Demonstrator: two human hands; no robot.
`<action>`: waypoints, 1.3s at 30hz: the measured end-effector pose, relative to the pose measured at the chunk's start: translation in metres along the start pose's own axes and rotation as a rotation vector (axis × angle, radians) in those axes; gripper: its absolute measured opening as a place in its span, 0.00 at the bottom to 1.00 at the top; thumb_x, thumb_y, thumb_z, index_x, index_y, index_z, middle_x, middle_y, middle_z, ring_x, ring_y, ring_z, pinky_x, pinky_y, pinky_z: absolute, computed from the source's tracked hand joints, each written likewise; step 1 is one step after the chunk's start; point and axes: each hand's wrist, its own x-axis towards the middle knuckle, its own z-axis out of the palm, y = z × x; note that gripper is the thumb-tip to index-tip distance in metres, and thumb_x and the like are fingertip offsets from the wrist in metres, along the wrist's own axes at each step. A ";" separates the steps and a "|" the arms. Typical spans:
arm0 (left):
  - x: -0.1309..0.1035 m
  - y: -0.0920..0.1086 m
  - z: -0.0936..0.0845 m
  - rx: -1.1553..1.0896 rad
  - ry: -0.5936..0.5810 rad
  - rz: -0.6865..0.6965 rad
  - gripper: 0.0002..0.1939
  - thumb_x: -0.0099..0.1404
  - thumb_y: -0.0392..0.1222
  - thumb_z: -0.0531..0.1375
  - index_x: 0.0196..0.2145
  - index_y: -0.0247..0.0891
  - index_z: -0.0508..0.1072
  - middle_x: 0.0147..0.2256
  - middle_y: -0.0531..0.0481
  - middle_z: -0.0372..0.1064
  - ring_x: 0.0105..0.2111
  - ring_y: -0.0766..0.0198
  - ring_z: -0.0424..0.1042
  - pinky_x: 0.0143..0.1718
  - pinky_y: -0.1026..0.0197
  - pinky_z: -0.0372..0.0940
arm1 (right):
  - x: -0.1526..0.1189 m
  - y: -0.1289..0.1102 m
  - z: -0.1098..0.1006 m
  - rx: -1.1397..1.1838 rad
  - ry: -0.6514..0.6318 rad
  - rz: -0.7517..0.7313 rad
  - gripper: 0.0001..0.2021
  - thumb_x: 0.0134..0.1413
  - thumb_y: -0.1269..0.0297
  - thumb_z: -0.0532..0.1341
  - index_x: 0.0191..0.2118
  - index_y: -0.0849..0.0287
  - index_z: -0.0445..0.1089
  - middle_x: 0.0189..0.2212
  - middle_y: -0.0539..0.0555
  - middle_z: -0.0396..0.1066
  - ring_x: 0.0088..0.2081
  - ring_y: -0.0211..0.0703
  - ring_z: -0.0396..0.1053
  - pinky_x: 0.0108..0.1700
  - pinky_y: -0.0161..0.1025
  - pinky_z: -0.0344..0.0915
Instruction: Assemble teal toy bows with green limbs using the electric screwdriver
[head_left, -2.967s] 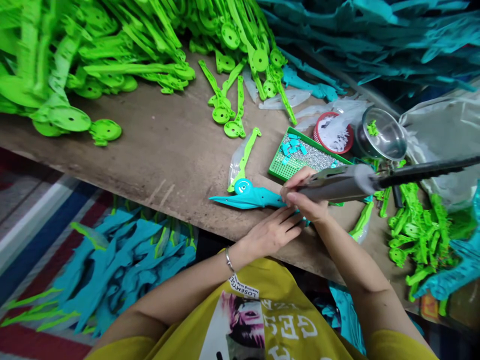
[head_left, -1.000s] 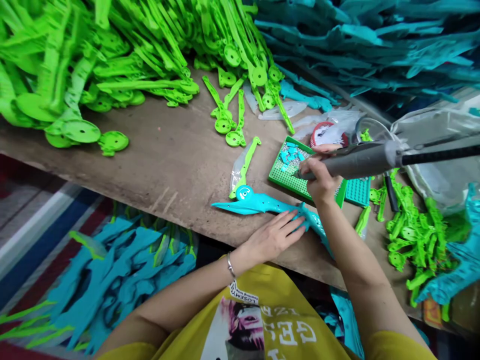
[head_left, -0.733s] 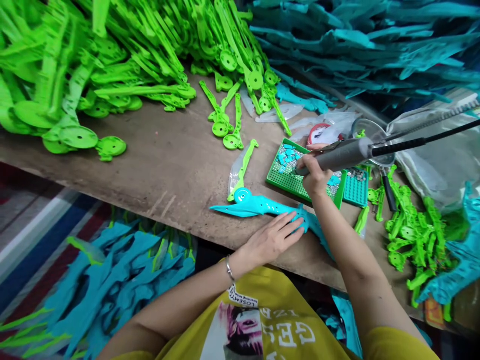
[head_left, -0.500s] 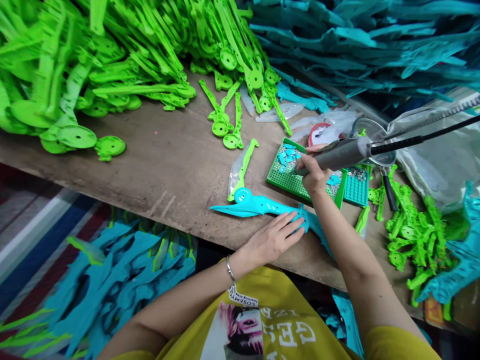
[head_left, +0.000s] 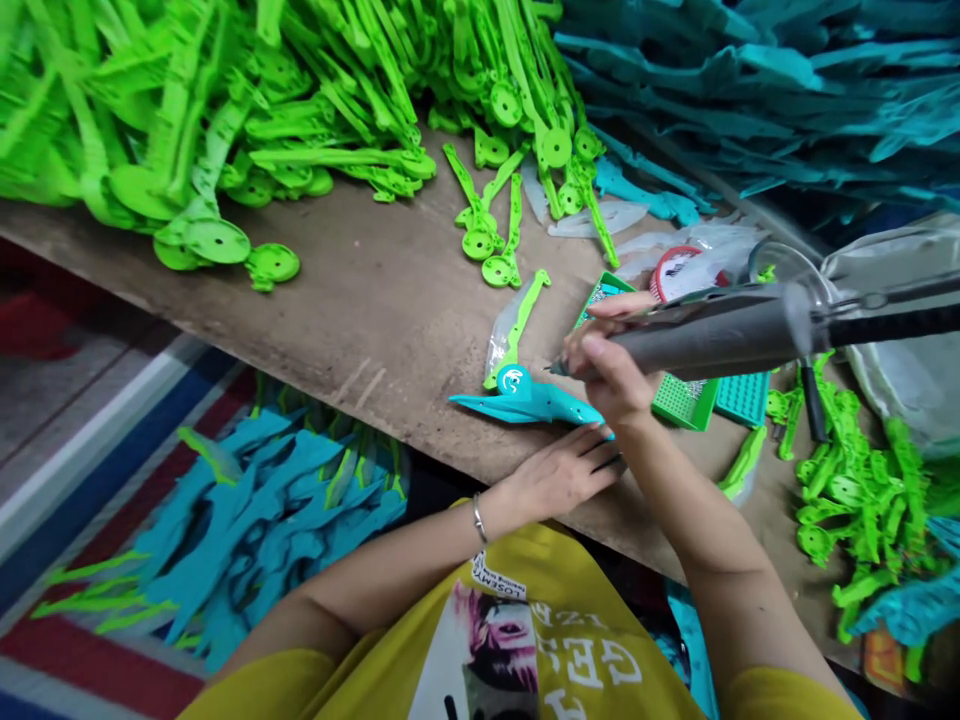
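Grey driver point(head_left: 712, 335) has swung from green tray point(head_left: 684, 405) to blue part point(head_left: 525, 403), tip near round end, contact unclear. Your right hand point(head_left: 616, 375) wraps driver. Your left hand point(head_left: 559, 475) lies flat on blue part, fingers outstretched. Blue part rests on bench point(head_left: 360, 300) near front edge, green strip point(head_left: 523, 325) at round end.

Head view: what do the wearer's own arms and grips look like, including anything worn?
Both arms come out of short mustard-yellow sleeves, bare below. A silver-coloured bangle circles the left wrist; the right shows none. The left grip and right grip are ungloved hands.
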 end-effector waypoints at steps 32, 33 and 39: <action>-0.003 -0.005 0.009 0.070 0.040 0.037 0.23 0.74 0.31 0.55 0.64 0.36 0.66 0.63 0.38 0.67 0.70 0.48 0.57 0.65 0.39 0.65 | -0.028 -0.034 -0.091 -0.252 0.064 0.174 0.26 0.44 0.50 0.75 0.47 0.52 0.68 0.27 0.44 0.70 0.27 0.36 0.66 0.29 0.37 0.66; -0.004 -0.004 0.009 0.087 0.048 0.042 0.23 0.73 0.31 0.55 0.64 0.35 0.66 0.64 0.37 0.67 0.70 0.47 0.57 0.65 0.39 0.65 | -0.032 -0.034 -0.100 -0.237 0.058 0.183 0.27 0.44 0.50 0.75 0.48 0.52 0.68 0.29 0.45 0.71 0.29 0.37 0.68 0.31 0.37 0.68; -0.011 0.013 0.015 0.178 0.043 0.059 0.26 0.72 0.31 0.56 0.66 0.38 0.66 0.63 0.38 0.67 0.68 0.44 0.61 0.62 0.40 0.67 | -0.040 -0.039 -0.133 -0.384 0.006 0.156 0.27 0.46 0.54 0.73 0.52 0.51 0.70 0.44 0.52 0.75 0.45 0.46 0.72 0.47 0.45 0.73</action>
